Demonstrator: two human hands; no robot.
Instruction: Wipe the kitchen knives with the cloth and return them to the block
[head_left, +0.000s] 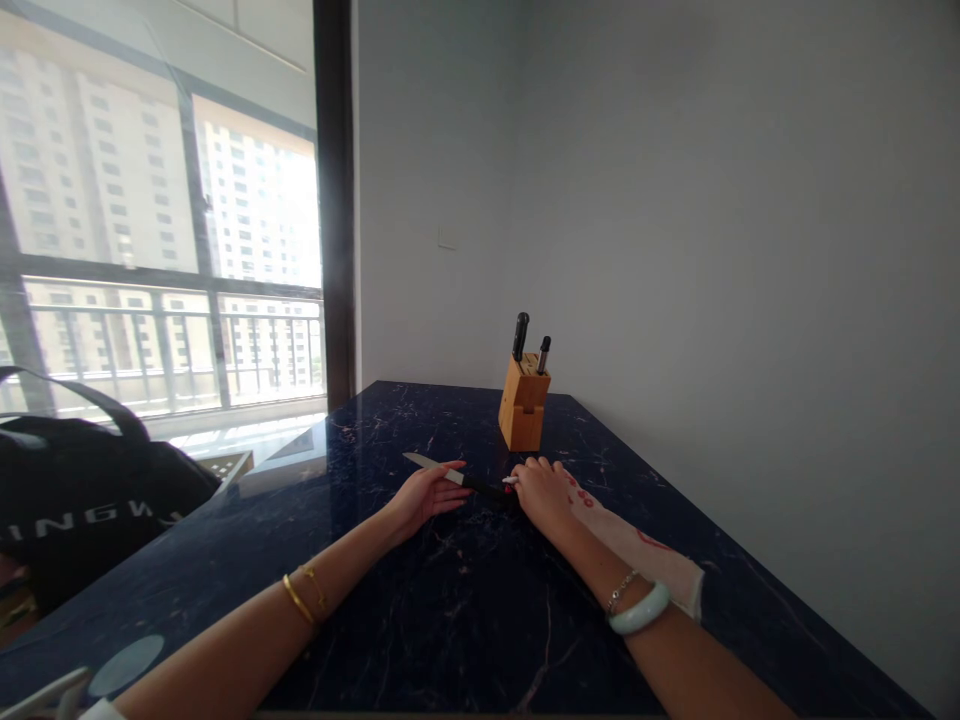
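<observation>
A kitchen knife with a steel blade and black handle lies across the dark marble table, blade pointing left. My left hand is stretched out with fingers open, its fingertips touching the knife near where blade meets handle. My right hand rests knuckles-up at the handle's right end, fingers curled over it. Behind both hands stands a wooden knife block with two black-handled tools upright in it.
A white cloth with red print lies under my right forearm. A black bag sits at the table's left edge. A grey wall runs along the right, a large window on the left.
</observation>
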